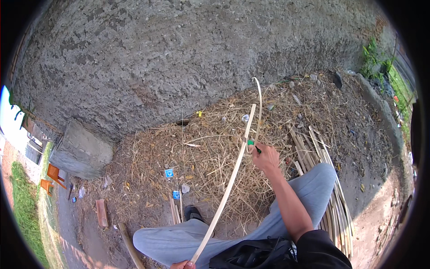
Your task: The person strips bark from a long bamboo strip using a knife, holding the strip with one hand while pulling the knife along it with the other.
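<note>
A long pale bamboo strip [227, 188] slants up and away from my lap. My left hand [182, 265], partly cut off by the lower edge, is closed round its near end. In my right hand [267, 158] is a small knife [251, 142] with a green and black handle, gripped against the strip's upper part. Its blade is barely visible. From beside the knife a thin curled sliver [260, 101] rises, bending over at its tip and standing apart from the strip's far end.
Shavings [219, 166] cover the ground before my bent legs [179, 240]. More bamboo strips [331, 188] lie beside my right knee. A rough grey wall [179, 58] stands ahead, with a concrete block [83, 148] at left. A brick [102, 213] and blue packets [169, 173] lie leftward.
</note>
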Tool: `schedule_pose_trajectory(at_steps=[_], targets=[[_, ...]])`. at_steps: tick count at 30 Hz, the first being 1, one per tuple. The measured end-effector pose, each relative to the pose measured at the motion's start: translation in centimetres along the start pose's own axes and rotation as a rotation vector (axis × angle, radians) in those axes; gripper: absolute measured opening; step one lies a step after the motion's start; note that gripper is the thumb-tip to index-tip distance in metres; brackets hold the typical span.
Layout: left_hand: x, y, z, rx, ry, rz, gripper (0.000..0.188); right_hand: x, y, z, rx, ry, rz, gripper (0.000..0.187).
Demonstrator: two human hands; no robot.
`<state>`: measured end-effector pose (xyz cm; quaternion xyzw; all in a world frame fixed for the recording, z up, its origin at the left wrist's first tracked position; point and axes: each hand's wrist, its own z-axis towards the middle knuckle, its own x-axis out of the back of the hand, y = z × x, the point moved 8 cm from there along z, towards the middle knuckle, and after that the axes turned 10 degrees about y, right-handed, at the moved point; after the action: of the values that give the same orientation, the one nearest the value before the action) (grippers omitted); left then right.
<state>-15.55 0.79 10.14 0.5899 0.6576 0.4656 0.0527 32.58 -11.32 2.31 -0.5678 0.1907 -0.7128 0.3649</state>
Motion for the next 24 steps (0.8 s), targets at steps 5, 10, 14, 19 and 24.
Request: schedule_pose_trajectory(at_steps=[5,10,14,19,24], targets=[[0.1,-1.4,-1.2,0.054,0.001,-0.059,0.039,-1.8,-0.1,-0.6,0.107,-0.017,-0.049,0.036],[0.4,-2.7,-1.8,0.237,-0.042,-0.265,0.038,-3.5,-0.7,-1.2,0.065,-0.119,-0.089,0.030],[1.4,-2.0,-1.6,0.050,0.071,0.037,0.038,-3.1,-0.9,-1.4,0.051,-0.049,-0.025,0.030],[2.1,-3.8,-5.1,-0.270,0.172,0.478,0.029,-2.6,7.4,1.7,-0.231,0.054,-0.150,0.036],[5.3,-6.2,-3.7,-0.032,0.198,-0.138,0.034,-4.8,6.6,0.2,-0.283,-0.094,0.236,0.040]])
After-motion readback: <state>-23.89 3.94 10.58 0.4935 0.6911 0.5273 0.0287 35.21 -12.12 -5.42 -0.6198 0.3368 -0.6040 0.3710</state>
